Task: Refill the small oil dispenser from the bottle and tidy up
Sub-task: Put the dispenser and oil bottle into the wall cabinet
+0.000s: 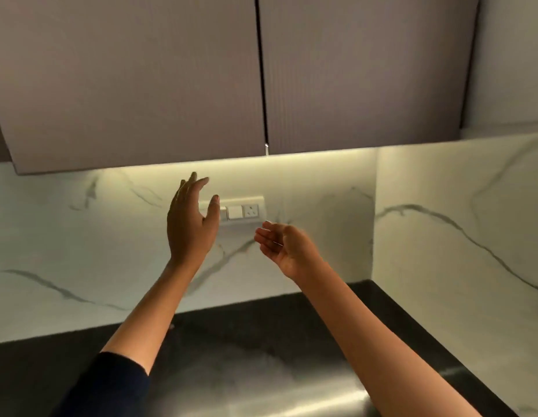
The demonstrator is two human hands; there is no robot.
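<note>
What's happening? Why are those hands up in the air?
A person holds both empty hands up toward the closed cabinet doors above a dark counter. The left hand is open in front of the wall switches; the right hand, beside it, is loosely curled. Nothing to pour or fill is in view.

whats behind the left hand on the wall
A white switch plate on the marble backsplash sits behind the left hand. A switch and a socket show past the thumb; the plate's other end is covered by the hand.
</note>
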